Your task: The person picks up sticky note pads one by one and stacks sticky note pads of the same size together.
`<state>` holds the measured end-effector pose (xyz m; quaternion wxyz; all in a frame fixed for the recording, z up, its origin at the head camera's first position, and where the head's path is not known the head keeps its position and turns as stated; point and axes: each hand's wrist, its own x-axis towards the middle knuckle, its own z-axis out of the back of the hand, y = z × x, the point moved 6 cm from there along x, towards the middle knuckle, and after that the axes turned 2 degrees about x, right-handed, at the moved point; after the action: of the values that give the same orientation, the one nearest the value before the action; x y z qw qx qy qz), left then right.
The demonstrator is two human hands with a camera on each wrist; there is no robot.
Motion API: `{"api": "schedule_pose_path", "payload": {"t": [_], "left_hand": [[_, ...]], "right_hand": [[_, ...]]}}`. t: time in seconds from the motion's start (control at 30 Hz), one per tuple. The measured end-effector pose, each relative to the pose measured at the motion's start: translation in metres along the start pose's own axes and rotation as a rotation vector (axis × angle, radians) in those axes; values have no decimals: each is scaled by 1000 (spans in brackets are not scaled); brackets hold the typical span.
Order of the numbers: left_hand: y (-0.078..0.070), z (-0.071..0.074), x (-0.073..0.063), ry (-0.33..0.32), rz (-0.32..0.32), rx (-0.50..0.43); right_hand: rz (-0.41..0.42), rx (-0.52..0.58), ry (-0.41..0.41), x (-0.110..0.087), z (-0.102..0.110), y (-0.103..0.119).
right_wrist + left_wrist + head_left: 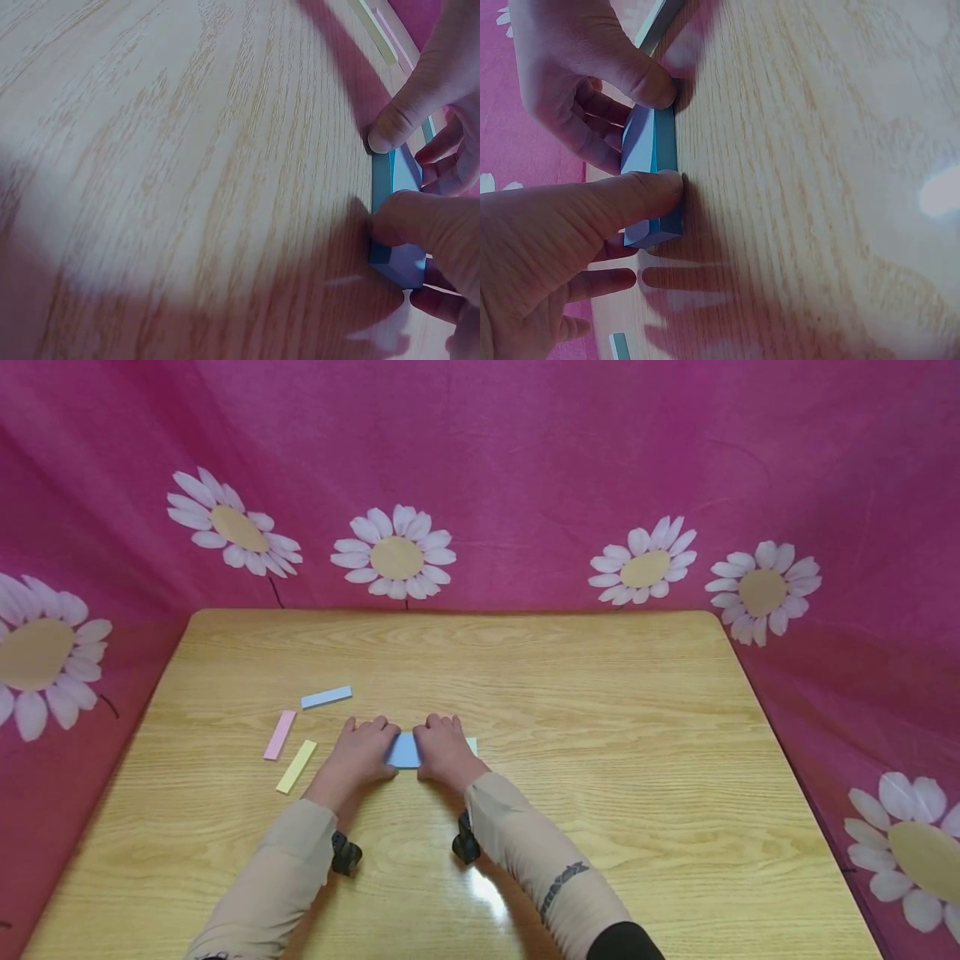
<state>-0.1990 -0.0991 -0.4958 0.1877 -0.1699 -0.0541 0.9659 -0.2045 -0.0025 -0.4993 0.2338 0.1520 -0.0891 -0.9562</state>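
Note:
A blue block that looks like a sticky-note pad [405,752] lies flat on the table. My left hand [358,753] pinches its left end, thumb along the near side and fingers at the far side. At the right end, my right hand [446,750] holds it the same way. Between the thumbs, the pad's near side shows in the left wrist view, with a thin wedge of lighter blue along its top edge. Both ends are partly covered by the hands. A pale green strip [472,745] peeks out just beyond the right hand, mostly hidden.
Left of the hands lie a pink strip [280,735], a yellow strip [296,767] and a light blue strip [326,697]. The wooden table [600,693] ends at a pink cloth [517,460] printed with white flowers.

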Motion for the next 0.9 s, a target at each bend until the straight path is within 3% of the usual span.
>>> {"api": "schedule_pose_path", "payload": {"t": [0.33, 0.63, 0.9], "left_hand": [[-4, 0, -10, -25, 62, 19], [-7, -3, -12, -20, 121, 51], [-9, -5, -14, -68, 146, 71]], "right_hand": [[19, -31, 28, 0, 1, 6], [101, -76, -35, -2, 5, 10], [142, -80, -58, -3, 7, 13]]}}
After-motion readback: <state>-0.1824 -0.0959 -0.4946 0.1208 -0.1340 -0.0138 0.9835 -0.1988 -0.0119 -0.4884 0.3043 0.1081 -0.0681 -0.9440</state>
